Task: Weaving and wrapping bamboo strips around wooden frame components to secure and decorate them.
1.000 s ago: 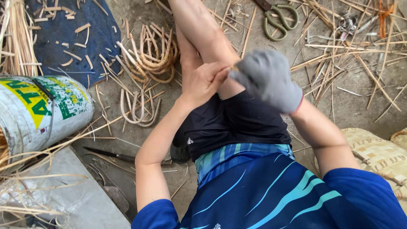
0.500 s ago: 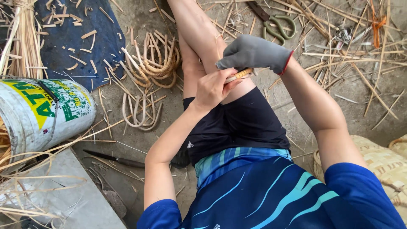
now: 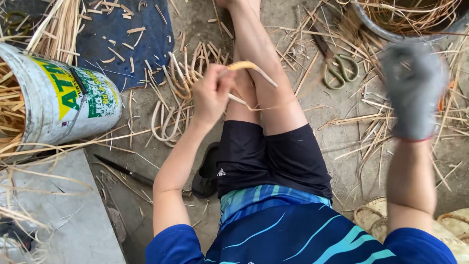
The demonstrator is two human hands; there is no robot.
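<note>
My bare left hand (image 3: 211, 94) is raised over my knees and pinches a pale cane strip (image 3: 250, 67) that bends over in a loop, with a thin strand trailing across my thigh. My right hand (image 3: 413, 90), in a grey glove, is off to the right and higher, blurred by motion, fingers curled. Whether it holds the end of a strand cannot be made out. My bare legs (image 3: 259, 73) stretch forward over a concrete floor.
A white bucket (image 3: 73, 98) with a green and yellow label lies at left, full of straw. Cane coils (image 3: 168, 110), a blue mat (image 3: 132, 44), scissors (image 3: 342, 71), a dark knife (image 3: 122, 171), a black sandal (image 3: 207, 171), woven baskets (image 3: 454, 230) and a metal basin (image 3: 386, 29) surround me.
My gloved right hand has swung away from the left hand, out to the right. My left hand has lifted with the cane strip, which now stands up in a loop.
</note>
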